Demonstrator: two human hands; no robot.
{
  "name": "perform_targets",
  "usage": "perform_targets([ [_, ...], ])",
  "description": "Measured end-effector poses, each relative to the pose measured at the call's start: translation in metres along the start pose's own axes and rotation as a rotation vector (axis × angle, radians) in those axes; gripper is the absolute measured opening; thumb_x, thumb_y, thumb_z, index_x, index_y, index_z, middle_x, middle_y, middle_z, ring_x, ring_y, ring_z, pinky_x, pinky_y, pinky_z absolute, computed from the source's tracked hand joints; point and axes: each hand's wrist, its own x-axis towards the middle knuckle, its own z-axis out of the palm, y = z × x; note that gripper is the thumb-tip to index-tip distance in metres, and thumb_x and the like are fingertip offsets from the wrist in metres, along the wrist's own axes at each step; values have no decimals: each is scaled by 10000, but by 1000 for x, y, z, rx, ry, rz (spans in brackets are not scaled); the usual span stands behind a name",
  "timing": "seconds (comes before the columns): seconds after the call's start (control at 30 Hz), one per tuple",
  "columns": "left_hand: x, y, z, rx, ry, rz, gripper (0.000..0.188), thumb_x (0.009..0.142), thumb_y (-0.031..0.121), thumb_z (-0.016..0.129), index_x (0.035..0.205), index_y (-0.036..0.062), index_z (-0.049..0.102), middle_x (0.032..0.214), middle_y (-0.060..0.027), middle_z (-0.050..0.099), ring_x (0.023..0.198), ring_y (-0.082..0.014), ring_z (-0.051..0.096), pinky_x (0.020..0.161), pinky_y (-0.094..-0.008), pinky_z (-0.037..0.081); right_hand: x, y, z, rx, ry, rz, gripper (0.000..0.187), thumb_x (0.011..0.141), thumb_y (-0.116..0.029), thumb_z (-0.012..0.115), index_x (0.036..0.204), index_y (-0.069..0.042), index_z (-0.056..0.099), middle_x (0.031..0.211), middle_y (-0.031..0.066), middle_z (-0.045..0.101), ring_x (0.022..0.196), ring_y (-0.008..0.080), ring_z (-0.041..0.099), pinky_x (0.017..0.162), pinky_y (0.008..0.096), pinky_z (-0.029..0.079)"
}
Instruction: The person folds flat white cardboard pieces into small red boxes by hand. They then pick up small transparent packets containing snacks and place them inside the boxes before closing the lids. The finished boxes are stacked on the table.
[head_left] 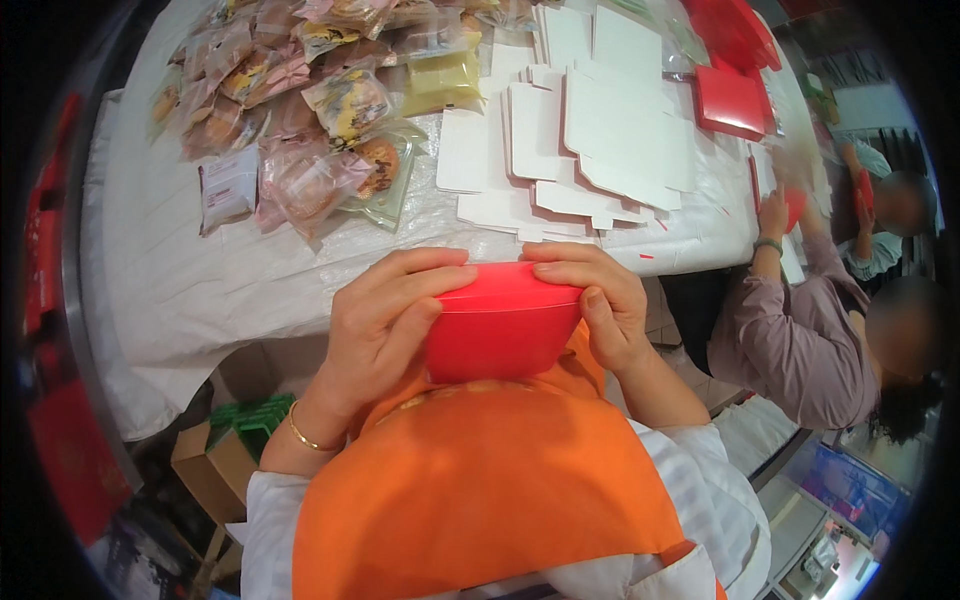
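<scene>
A red cardboard box (503, 335) is held in front of my orange apron, just off the near edge of the table. My left hand (385, 310) grips its left end, fingers over the top and thumb on the near side. At the right end, my right hand (597, 300) closes round the box in the same way. The side facing me is smooth and slopes inward toward the bottom; the far side is hidden. Beyond the box lies a stack of flat white die-cut cardboard blanks (625, 125).
Wrapped pastries (350, 105) are heaped at the far left of the white-covered table (270, 290). Red boxes (728, 100) stand at the far right. A co-worker (800, 330) handles a red piece at the right, another person behind. A brown carton (205, 465) sits below, at left.
</scene>
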Motion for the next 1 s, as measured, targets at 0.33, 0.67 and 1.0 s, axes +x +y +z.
perform_targets([
  [0.33, -13, -21, 22, -59, 62, 102, 249, 940, 145, 520, 1142, 31, 610, 1204, -212, 584, 1071, -325, 587, 907, -368, 470, -2, 5, -7, -132, -108, -84, 364, 783, 12, 514, 1115, -3, 662, 1213, 222, 593, 1066, 303, 608, 908, 330, 482],
  [0.67, -29, -35, 51, -171, 230, -10, 334, 895, 139, 583, 1194, 53, 459, 1337, -238, 430, 1198, -325, 446, 1023, -405, 350, -16, 11, 28, -12, 97, 214, 564, 873, -113, 516, 1378, 38, 312, 1375, 192, 410, 1280, 292, 394, 1079, 378, 291],
  [1.0, -7, -30, 42, -286, 396, -275, 281, 925, 96, 543, 1176, 46, 429, 1215, -130, 461, 1142, -216, 439, 1028, -341, 324, 15, 17, 46, -27, 181, 185, 694, 916, -190, 546, 1459, 9, 162, 1450, 213, 312, 1359, 315, 301, 1124, 381, 231],
])
